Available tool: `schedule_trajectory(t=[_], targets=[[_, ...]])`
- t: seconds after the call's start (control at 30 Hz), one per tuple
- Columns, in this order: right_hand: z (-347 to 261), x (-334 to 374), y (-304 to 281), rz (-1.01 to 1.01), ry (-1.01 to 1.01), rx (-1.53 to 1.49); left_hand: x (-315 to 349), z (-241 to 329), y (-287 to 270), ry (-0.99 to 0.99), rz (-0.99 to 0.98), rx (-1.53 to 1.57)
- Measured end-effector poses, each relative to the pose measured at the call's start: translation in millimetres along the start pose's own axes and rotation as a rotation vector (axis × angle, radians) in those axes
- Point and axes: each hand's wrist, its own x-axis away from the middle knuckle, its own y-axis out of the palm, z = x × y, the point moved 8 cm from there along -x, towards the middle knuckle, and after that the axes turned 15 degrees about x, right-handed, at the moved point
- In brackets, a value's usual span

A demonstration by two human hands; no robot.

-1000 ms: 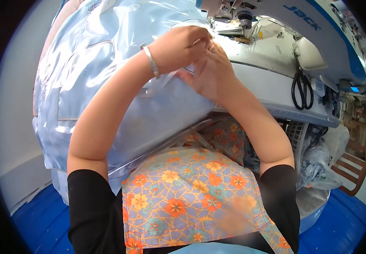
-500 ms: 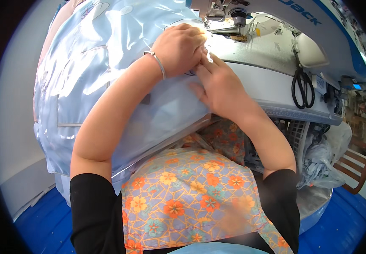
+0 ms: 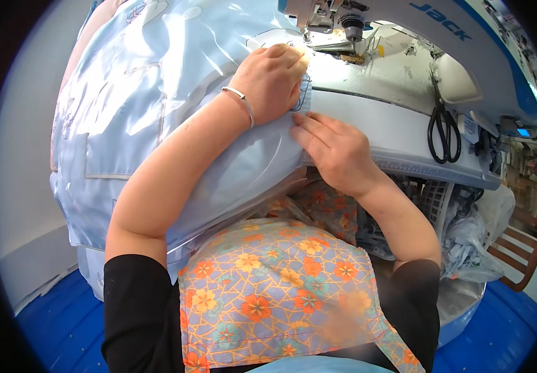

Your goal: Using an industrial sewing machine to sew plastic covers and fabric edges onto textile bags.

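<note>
A large sheet of glossy light blue fabric with printed line drawings and a stitched rectangular panel lies across the left and middle, under my left forearm. My left hand, with a bangle at the wrist, presses on it with bent fingers held together, gripping near its right edge. Its fingertips are partly hidden. Lower on that edge, my right hand pinches the fabric between thumb and fingers. Just beyond my left hand stands the sewing machine, its needle area above and to the right of my fingers.
Black-handled scissors lie right on the white machine table. A ruler strip runs along the table's front edge. Below are a white plastic basket and a clear bag. A brown wooden stool stands at the right.
My right hand has moved down and right, away from my left hand, along the fabric's edge. My left hand has shifted slightly down and right, and the fabric's edge lies straighter.
</note>
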Motion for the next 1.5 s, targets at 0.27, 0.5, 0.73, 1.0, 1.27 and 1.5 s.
schedule_trajectory(t=[0.27, 0.5, 0.73, 1.0, 1.27, 1.5], targets=[[3, -2, -1, 0.022, 0.008, -0.001, 0, -5, 6, -0.060, -0.079, 0.031], [7, -7, 0, 0.023, 0.024, 0.011, -4, -10, 5, -0.077, -0.034, 0.012], [20, -21, 9, 0.038, 0.056, 0.026, 16, -19, -34, -0.109, -0.105, 0.056], [48, -44, 22, -0.061, 0.054, 0.072, 177, -106, -142, -0.800, -0.002, -0.343], [85, -34, 42, -0.135, 0.587, -0.212, 144, -213, -134, -0.681, -0.117, -0.317], [-5, -49, 50, 0.007, 0.140, -0.777, 106, -282, -129, -0.547, -0.123, -0.329]])
